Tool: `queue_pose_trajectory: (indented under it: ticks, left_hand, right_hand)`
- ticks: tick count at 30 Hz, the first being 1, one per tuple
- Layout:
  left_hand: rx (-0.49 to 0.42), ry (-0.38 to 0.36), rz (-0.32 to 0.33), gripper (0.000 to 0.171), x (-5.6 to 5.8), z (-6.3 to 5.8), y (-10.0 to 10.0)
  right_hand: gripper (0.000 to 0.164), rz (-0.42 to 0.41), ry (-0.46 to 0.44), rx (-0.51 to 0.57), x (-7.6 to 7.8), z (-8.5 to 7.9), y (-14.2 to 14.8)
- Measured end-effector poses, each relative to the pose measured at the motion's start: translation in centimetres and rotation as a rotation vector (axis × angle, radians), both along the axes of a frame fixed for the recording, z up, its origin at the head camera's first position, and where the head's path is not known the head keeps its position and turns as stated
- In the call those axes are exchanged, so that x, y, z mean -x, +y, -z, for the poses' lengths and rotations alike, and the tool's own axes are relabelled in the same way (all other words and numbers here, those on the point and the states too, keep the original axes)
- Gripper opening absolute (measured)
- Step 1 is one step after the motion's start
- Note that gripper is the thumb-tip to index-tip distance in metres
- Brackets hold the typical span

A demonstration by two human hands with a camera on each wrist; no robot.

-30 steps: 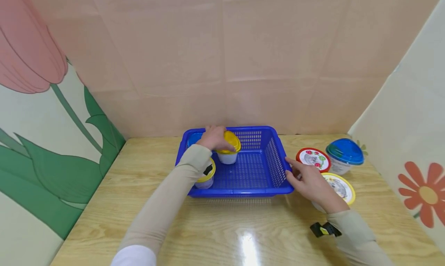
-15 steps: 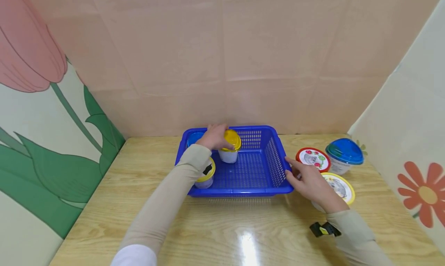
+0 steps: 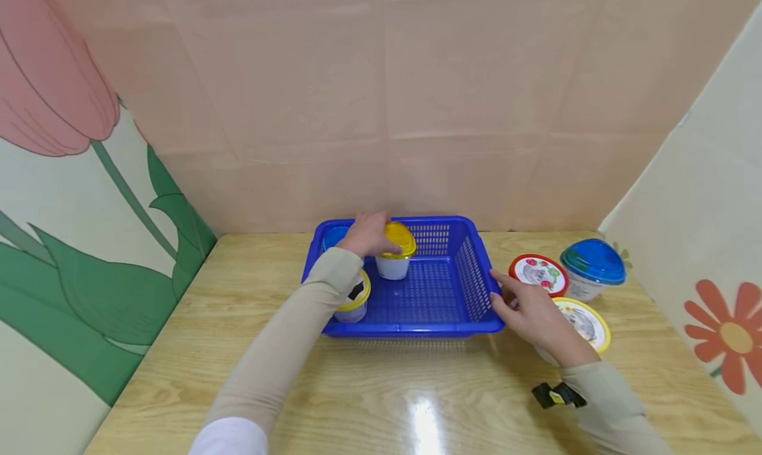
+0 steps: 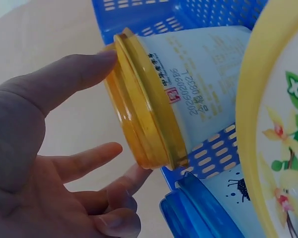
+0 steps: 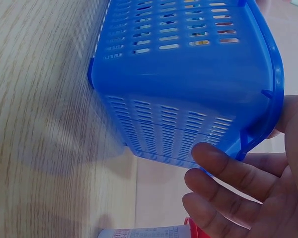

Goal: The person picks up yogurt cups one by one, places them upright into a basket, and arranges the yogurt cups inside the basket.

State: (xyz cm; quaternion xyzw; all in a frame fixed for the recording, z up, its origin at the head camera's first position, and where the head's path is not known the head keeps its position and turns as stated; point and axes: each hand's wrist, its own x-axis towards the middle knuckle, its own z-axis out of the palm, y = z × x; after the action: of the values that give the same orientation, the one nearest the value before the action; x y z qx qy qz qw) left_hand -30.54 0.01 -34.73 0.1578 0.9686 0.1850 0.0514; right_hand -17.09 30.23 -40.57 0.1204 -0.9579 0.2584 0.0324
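My left hand reaches into the blue plastic basket and holds a white tub with a clear yellow domed lid. In the left wrist view the thumb lies on one edge of that lid, with a fingertip at its opposite edge. Beside this tub are a blue-lidded tub and a tub with a yellow-rimmed printed lid, both in the basket's left part. My right hand grips the basket's right rim, with several fingertips under it against the outer wall.
Right of the basket on the wooden table stand a red-rimmed tub, a blue domed-lid tub and a yellow-rimmed tub, partly behind my right hand. A pinkish cloth wall rises behind the basket.
The yellow-domed tub has shifted slightly right in the basket with my left hand on it. My right hand keeps its grip on the rim.
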Motion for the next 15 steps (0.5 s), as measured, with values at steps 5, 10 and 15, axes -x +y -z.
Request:
queue_pose_trajectory:
  ticks: [5, 10, 15]
  left_hand:
    - [-0.002, 0.013, -0.008, 0.067, -0.04, -0.23, -0.07]
    - [-0.010, 0.021, -0.038, 0.069, -0.28, -0.27, -0.20]
    - [-0.022, 0.008, -0.072, 0.074, -0.57, -0.29, -0.18]
  right_hand:
    - [0.054, 0.003, 0.000, -0.001, 0.07, -0.13, 0.06]
    - [0.054, -0.011, 0.007, 0.011, 0.02, -0.01, 0.12]
    - [0.054, -0.008, 0.008, 0.027, -0.01, 0.18, 0.21]
